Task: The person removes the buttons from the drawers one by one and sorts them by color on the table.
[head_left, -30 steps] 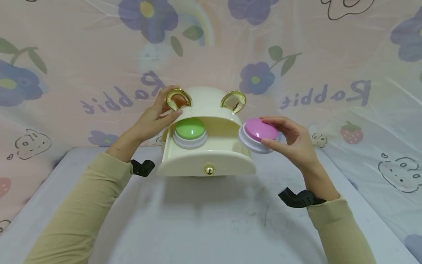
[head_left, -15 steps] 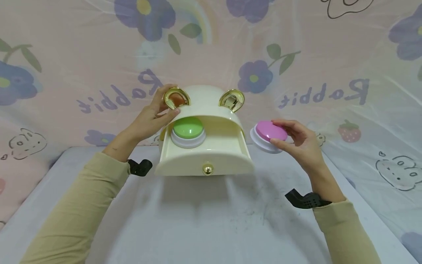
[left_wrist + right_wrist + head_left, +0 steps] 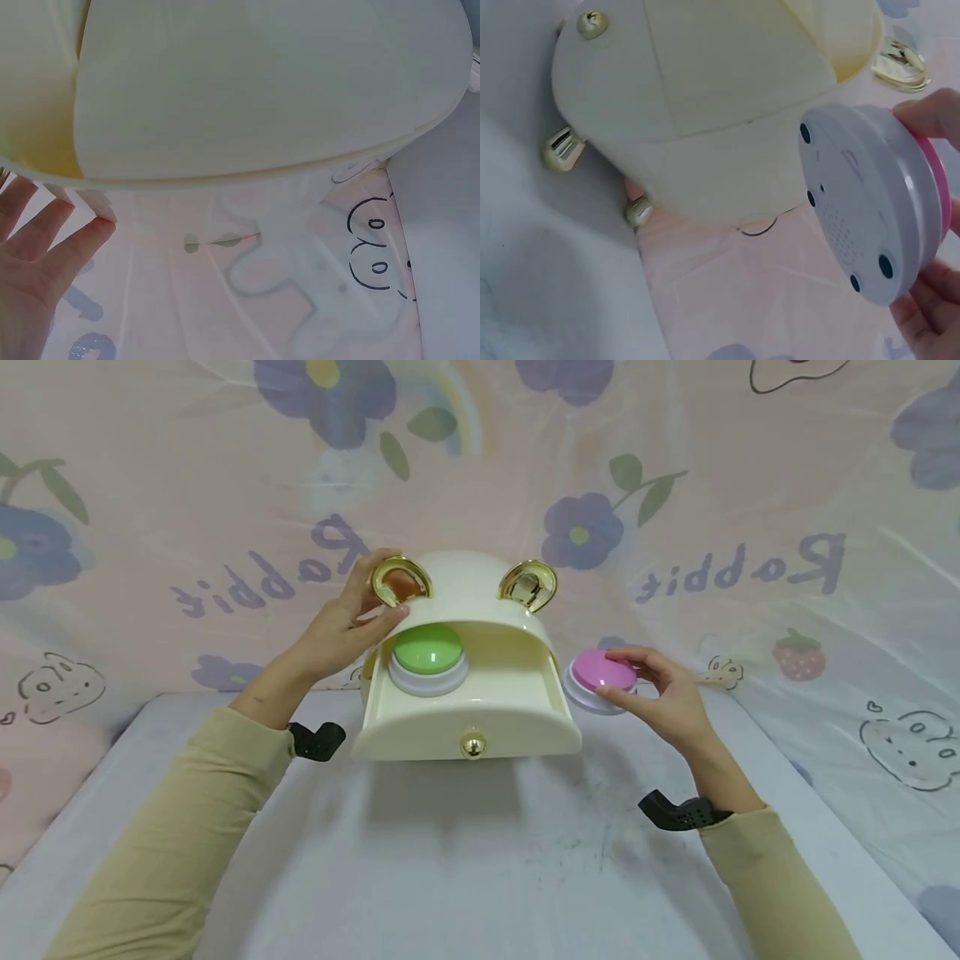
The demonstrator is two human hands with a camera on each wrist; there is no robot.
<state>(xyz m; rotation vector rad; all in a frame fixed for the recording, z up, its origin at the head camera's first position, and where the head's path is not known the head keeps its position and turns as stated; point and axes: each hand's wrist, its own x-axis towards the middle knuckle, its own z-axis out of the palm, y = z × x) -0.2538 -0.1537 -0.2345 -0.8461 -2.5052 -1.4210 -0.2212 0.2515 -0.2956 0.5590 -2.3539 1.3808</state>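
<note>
A cream box with two gold-rimmed ears stands in the middle of the table, its drawer pulled out. My left hand grips the box at its left ear, thumb in front and fingers behind. Inside the drawer, on the left, sits a green push button on a white base. To the right of the box, my right hand holds a pink push button by its edge between thumb and fingers. The right wrist view shows the button's white underside, with small dark feet and speaker holes.
The white table has dark smudges at right of centre. A patterned cloth with flowers and rabbits hangs behind it. The drawer's gold knob faces the front, and small gold feet support the box.
The pink push button has moved right, away from the drawer's right edge, then slightly left and down with my right hand. My left hand has stayed at the ear.
</note>
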